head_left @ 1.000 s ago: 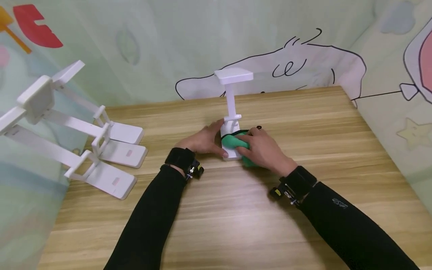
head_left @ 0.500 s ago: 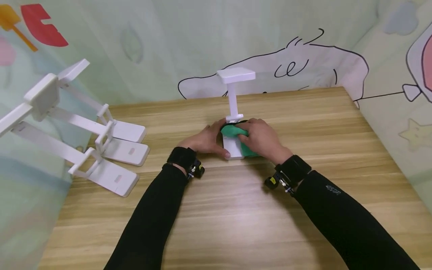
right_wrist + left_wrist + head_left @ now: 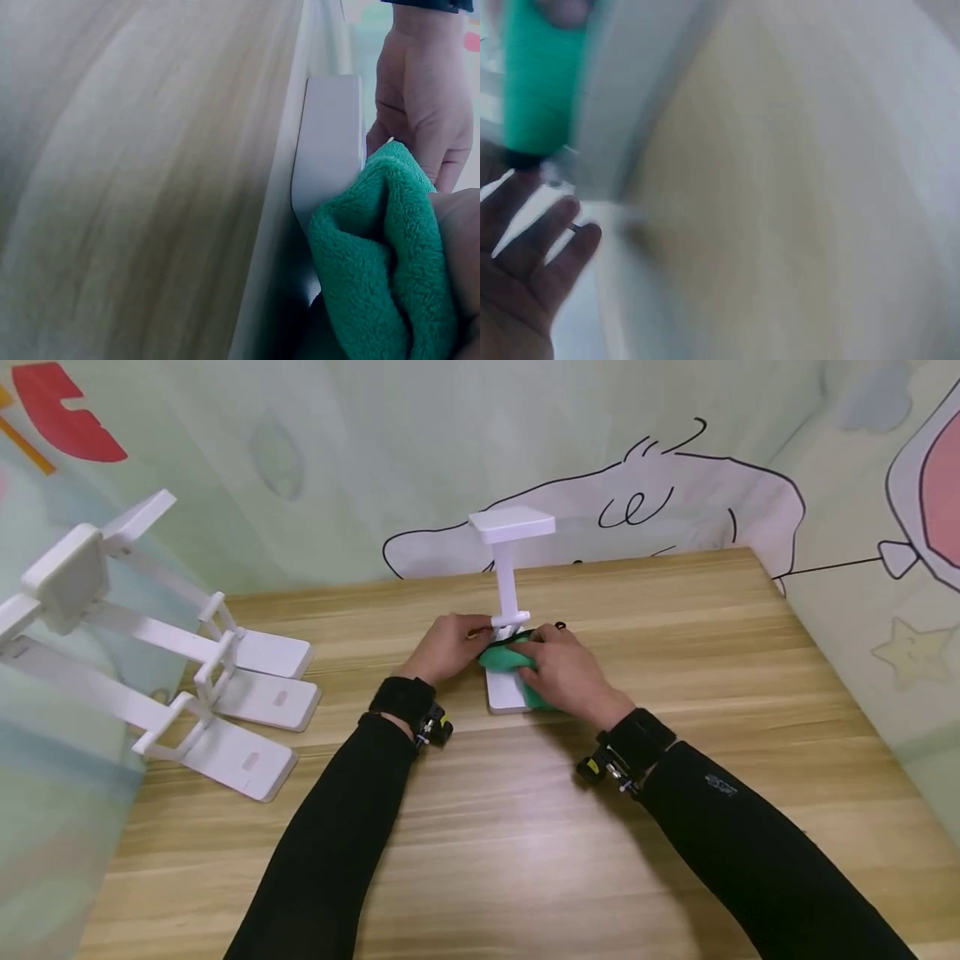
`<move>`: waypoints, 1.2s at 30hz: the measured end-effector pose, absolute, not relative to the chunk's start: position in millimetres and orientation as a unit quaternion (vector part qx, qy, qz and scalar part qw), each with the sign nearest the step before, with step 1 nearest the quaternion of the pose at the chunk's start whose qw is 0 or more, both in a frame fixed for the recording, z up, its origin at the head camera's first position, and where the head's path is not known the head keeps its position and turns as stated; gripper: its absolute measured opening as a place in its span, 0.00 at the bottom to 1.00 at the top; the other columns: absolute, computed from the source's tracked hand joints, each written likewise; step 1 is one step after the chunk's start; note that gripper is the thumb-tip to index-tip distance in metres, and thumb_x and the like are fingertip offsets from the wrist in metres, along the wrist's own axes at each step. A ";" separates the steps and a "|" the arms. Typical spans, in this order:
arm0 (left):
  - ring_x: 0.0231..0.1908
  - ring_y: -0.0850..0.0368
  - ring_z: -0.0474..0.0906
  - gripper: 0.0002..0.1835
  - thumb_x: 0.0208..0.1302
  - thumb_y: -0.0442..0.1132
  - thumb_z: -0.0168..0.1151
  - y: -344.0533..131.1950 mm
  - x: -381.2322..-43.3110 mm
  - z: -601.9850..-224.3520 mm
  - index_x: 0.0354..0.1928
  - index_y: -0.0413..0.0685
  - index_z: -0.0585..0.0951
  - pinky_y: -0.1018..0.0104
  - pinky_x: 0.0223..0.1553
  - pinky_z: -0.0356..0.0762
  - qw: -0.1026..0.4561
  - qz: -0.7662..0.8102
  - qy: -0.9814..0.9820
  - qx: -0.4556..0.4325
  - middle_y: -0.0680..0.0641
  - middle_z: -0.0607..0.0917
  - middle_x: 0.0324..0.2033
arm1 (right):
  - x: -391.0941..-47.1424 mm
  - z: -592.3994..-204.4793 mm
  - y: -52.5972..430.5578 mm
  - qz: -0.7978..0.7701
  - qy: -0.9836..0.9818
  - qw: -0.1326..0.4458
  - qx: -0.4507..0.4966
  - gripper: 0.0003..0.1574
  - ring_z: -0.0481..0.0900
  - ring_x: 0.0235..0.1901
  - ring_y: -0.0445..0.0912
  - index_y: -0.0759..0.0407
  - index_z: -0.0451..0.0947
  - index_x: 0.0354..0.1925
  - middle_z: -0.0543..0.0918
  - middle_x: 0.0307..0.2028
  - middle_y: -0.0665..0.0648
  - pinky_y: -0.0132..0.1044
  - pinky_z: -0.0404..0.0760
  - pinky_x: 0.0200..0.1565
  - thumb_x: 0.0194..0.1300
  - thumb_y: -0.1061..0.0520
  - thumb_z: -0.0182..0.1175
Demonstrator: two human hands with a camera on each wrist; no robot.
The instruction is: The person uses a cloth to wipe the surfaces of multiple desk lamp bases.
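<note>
So I'm watching someone go over a lamp (image 3: 506, 585) with a green cloth (image 3: 501, 658), and the left hand (image 3: 447, 647) just switched spots. Half a second ago it was braced along the side of the base (image 3: 505, 692), thumb down by the front corner. Now it's up by the hinge (image 3: 512, 619) and that corner is uncovered. The cloth has also slid back from mid-base over the last second, so I'd say the work is now at the hinge end, with less bracing on the base.

Right hand (image 3: 562, 668) has a firm bunch of cloth, fingers curled into it. Left one's harder: fingers look loosely spread from its wrist cam, which is blurry, and I can't tell if it's pinching anything.

Lamp itself is upright toward the back of the table (image 3: 675, 652), cloth draped across its base. Three other lamps (image 3: 266, 697) stand off to the left.
</note>
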State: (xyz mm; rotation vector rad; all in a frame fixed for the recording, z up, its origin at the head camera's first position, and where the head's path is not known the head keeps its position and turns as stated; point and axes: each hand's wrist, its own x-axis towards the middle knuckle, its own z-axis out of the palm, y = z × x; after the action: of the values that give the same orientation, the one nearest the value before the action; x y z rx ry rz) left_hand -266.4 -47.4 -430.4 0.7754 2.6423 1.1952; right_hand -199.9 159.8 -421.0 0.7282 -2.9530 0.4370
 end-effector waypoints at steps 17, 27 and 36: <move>0.21 0.59 0.68 0.11 0.70 0.48 0.56 -39.8 -267.3 -423.1 0.35 0.51 0.82 0.68 0.22 0.62 -0.014 0.291 0.899 0.326 0.52 0.75 0.20 | -161.0 -404.1 177.5 0.142 -0.933 -0.018 0.331 0.21 0.74 0.45 0.53 0.55 0.81 0.54 0.78 0.47 0.63 0.49 0.77 0.47 0.62 0.54 0.64; 0.28 0.60 0.72 0.10 0.71 0.48 0.56 -41.9 -269.4 -424.4 0.35 0.53 0.81 0.69 0.29 0.69 -0.005 0.293 0.898 0.328 0.53 0.81 0.28 | -197.7 -413.3 156.1 0.125 -0.960 0.041 0.246 0.26 0.71 0.52 0.58 0.54 0.74 0.63 0.78 0.50 0.68 0.56 0.69 0.56 0.68 0.50 0.55; 0.24 0.59 0.70 0.13 0.70 0.50 0.55 -42.9 -268.9 -427.7 0.35 0.51 0.81 0.69 0.25 0.65 -0.010 0.275 0.906 0.322 0.52 0.78 0.24 | -170.4 -425.4 157.5 0.150 -0.955 0.033 0.256 0.24 0.71 0.42 0.56 0.55 0.78 0.58 0.76 0.45 0.69 0.53 0.77 0.43 0.65 0.52 0.56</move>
State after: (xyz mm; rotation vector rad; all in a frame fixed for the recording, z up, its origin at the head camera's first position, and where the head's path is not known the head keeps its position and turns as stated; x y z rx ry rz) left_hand -268.9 -42.9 -427.7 1.0181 2.8636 0.8686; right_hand -170.4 157.5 -425.4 0.7872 -2.9372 0.4604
